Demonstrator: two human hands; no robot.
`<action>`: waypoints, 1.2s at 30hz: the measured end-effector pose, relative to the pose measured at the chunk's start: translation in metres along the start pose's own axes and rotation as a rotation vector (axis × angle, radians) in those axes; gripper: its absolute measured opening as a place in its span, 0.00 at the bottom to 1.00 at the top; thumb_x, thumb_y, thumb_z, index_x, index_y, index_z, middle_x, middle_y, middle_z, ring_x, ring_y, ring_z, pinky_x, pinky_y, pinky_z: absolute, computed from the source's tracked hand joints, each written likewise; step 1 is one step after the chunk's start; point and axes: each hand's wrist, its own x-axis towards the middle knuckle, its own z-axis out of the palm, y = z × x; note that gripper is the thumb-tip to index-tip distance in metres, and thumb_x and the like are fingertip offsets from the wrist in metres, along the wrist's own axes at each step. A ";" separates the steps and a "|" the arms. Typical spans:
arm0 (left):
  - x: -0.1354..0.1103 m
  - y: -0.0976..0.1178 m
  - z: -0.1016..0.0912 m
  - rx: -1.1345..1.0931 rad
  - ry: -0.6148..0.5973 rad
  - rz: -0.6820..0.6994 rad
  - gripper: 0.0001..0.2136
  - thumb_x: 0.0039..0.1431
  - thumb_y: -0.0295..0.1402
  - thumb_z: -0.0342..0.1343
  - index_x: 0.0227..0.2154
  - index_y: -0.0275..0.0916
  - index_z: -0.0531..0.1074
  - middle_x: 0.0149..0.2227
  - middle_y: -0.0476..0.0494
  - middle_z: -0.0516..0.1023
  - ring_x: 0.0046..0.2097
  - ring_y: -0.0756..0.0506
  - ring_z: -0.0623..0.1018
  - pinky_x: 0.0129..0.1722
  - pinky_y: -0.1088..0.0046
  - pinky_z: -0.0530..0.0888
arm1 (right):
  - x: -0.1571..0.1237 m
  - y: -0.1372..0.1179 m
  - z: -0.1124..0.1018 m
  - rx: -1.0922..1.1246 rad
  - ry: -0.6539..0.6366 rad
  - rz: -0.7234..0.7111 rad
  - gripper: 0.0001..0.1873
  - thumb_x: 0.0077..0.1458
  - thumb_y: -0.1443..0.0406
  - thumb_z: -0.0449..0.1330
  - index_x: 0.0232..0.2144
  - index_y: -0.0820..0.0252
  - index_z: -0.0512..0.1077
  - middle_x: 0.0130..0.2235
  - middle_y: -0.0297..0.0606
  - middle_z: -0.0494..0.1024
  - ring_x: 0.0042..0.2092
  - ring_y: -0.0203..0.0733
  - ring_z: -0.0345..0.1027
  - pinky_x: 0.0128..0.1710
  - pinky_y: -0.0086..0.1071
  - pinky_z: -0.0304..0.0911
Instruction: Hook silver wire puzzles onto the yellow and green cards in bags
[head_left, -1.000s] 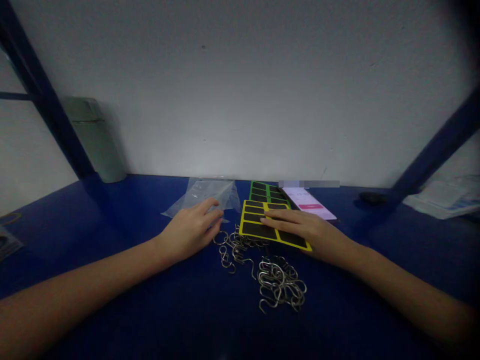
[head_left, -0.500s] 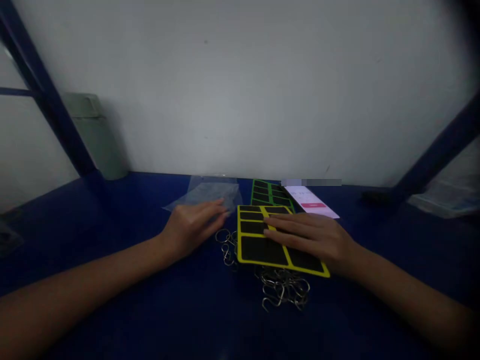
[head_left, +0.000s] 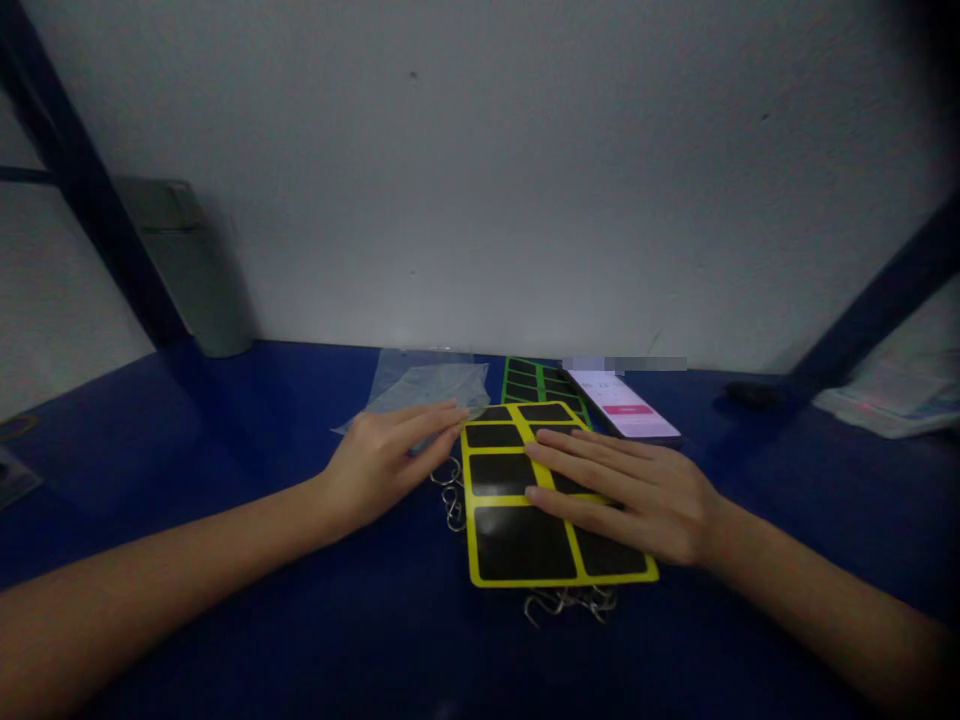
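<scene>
My right hand [head_left: 645,495] lies over the right side of a yellow-edged sheet of black labels [head_left: 525,540], fingers stretched across its face and the thumb out of sight. The sheet sits over a pile of metal S-hooks [head_left: 570,602], whose lower ends poke out below it. More hooks and a ring [head_left: 451,500] show past its left edge. At the sheet's top left corner, my left hand [head_left: 386,455] has thumb and fingertips pinched together on the edge of a clear plastic bag [head_left: 427,385]. Behind lies a green-edged label sheet [head_left: 523,380], partly covered.
A phone [head_left: 637,410] with a lit screen lies behind my right hand. A grey-green bottle [head_left: 202,270] stands at the back left. A dark object [head_left: 754,393] and a clear packet [head_left: 892,400] lie at the right, near a blue post [head_left: 877,290].
The yellow-edged sheet has tipped, its near edge now lower and covering more hooks. My left fingertips have come to its corner, and the bag's edge has shifted right with them.
</scene>
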 end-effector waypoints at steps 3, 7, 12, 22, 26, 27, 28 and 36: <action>0.000 -0.001 0.000 -0.022 -0.028 -0.004 0.12 0.57 0.30 0.48 0.42 0.36 0.69 0.43 0.43 0.73 0.42 0.48 0.75 0.42 0.74 0.73 | -0.001 -0.001 -0.001 -0.024 -0.036 -0.043 0.20 0.57 0.72 0.47 0.52 0.58 0.59 0.52 0.46 0.64 0.56 0.47 0.49 0.49 0.43 0.60; -0.001 -0.001 0.001 -0.056 -0.046 0.007 0.12 0.57 0.29 0.48 0.44 0.36 0.69 0.44 0.43 0.73 0.44 0.48 0.74 0.44 0.72 0.72 | -0.003 -0.001 -0.002 -0.045 -0.039 -0.037 0.20 0.57 0.72 0.45 0.52 0.59 0.58 0.53 0.48 0.63 0.57 0.48 0.47 0.49 0.44 0.59; -0.002 0.000 0.001 -0.055 -0.043 0.039 0.12 0.57 0.28 0.48 0.44 0.37 0.69 0.44 0.44 0.73 0.44 0.48 0.74 0.44 0.72 0.73 | -0.007 0.004 0.002 -0.062 -0.019 0.004 0.22 0.57 0.74 0.45 0.53 0.61 0.56 0.53 0.49 0.63 0.57 0.47 0.48 0.49 0.43 0.60; -0.005 0.006 0.003 -0.011 -0.061 0.150 0.12 0.56 0.28 0.49 0.44 0.37 0.68 0.44 0.43 0.73 0.43 0.49 0.75 0.39 0.76 0.75 | -0.010 0.005 0.009 0.013 -0.022 0.158 0.21 0.57 0.75 0.43 0.53 0.62 0.57 0.53 0.47 0.63 0.57 0.44 0.49 0.50 0.43 0.58; -0.006 0.008 0.003 0.025 -0.062 0.202 0.12 0.56 0.29 0.49 0.44 0.38 0.68 0.44 0.43 0.73 0.40 0.49 0.76 0.34 0.77 0.76 | -0.010 0.005 0.012 0.042 0.001 0.200 0.21 0.56 0.75 0.43 0.52 0.64 0.59 0.53 0.48 0.63 0.56 0.43 0.50 0.50 0.42 0.59; -0.006 0.009 0.003 0.029 -0.072 0.218 0.12 0.56 0.29 0.49 0.44 0.37 0.68 0.45 0.43 0.72 0.39 0.49 0.76 0.33 0.77 0.76 | -0.010 0.006 0.013 0.043 0.005 0.209 0.20 0.56 0.75 0.43 0.51 0.65 0.60 0.52 0.49 0.64 0.56 0.43 0.51 0.50 0.42 0.59; -0.005 0.010 0.002 0.032 -0.084 0.237 0.13 0.56 0.29 0.49 0.44 0.37 0.68 0.45 0.43 0.72 0.38 0.49 0.77 0.32 0.77 0.76 | -0.010 0.006 0.013 0.041 0.006 0.219 0.20 0.56 0.75 0.43 0.51 0.66 0.60 0.52 0.49 0.64 0.56 0.43 0.51 0.50 0.41 0.59; -0.001 0.016 0.001 0.081 -0.114 0.299 0.12 0.56 0.29 0.49 0.44 0.35 0.68 0.44 0.40 0.73 0.43 0.48 0.75 0.39 0.72 0.75 | -0.005 0.008 0.016 0.021 0.048 0.277 0.18 0.56 0.74 0.45 0.48 0.68 0.63 0.49 0.50 0.68 0.53 0.44 0.58 0.47 0.40 0.63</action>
